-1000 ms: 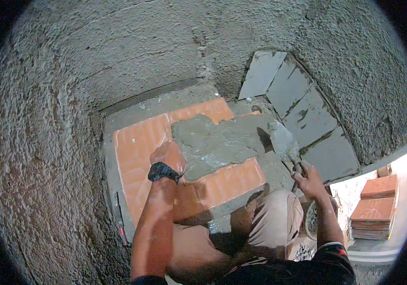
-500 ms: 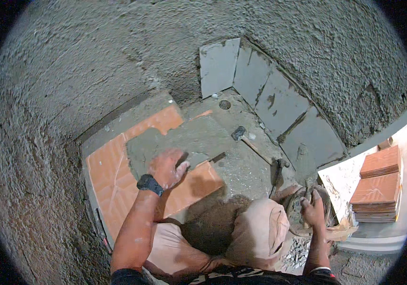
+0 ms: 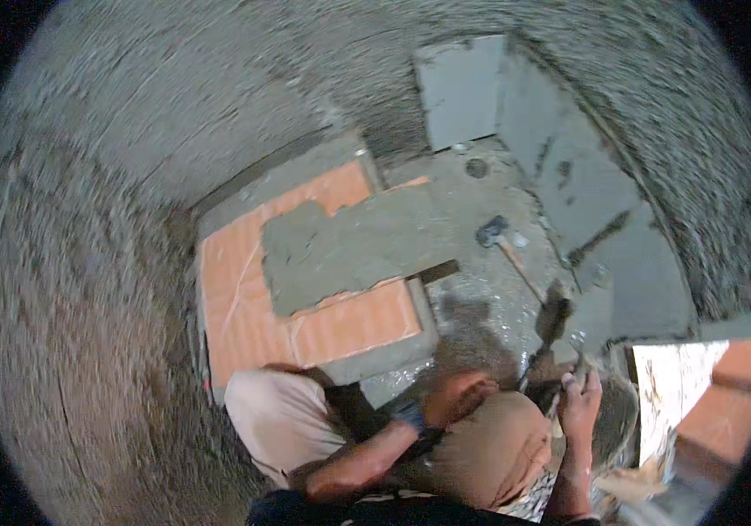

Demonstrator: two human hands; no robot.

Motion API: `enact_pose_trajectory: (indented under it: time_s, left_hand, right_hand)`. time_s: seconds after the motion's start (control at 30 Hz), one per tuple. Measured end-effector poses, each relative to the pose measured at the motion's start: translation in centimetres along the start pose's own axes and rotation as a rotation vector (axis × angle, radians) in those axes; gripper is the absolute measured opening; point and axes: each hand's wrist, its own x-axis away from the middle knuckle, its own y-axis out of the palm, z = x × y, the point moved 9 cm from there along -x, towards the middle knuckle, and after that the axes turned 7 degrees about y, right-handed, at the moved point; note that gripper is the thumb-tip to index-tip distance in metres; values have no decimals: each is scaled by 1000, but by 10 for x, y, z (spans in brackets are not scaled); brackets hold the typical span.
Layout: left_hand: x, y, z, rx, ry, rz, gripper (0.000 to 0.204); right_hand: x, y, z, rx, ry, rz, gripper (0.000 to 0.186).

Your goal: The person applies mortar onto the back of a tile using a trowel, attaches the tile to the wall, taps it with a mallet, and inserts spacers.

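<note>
My right hand (image 3: 579, 408) is closed round what looks like the handle of a trowel (image 3: 580, 355) coated in grey mortar, above a round mortar-filled container (image 3: 616, 421). The blade is hard to separate from the grey behind it. My left hand (image 3: 461, 396) is just above my right knee, smeared by motion, its fingers unclear; a dark watch is on that wrist. Ahead to the left lies an orange ribbed tile surface (image 3: 239, 302). A flat layer of wet grey mortar (image 3: 349, 250) covers its middle and reaches onto the floor at right.
A mallet (image 3: 492, 231) with a black head lies on the wet floor, near a round drain (image 3: 477, 167). Large grey tiles (image 3: 463, 92) line the lower wall at far right. Stacked orange tiles (image 3: 726, 412) stand at the right. Rough plaster walls (image 3: 130, 114) enclose the corner.
My left hand has moved from over the mortar layer back and right to my right knee. The view has swung, shifting the scene. My right hand keeps its grip by the container.
</note>
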Motion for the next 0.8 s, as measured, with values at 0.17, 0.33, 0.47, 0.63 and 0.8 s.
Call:
enact_pose_trajectory:
  time_s: [0.17,0.33,0.47,0.63,0.8]
  left_hand:
    - [-48,74,-42,155,-156,-94,40]
    - [-85,149,-50,99,-82,-214,50]
    - [-85,221,-68,216,-147,-362,59]
    - [-83,218,-67,592,53,-199,45]
    - [-78,205,-58,608,-177,-240,46]
  right_hand:
    - [-2,-22,24,184,-142,52,43]
    - [37,-84,67,65,-41,188,53]
    - [107,-130,64,76,73,338,69]
    - [171,-169,30,826,300,328,44]
    - [177,-158,23,1155,388,267,29]
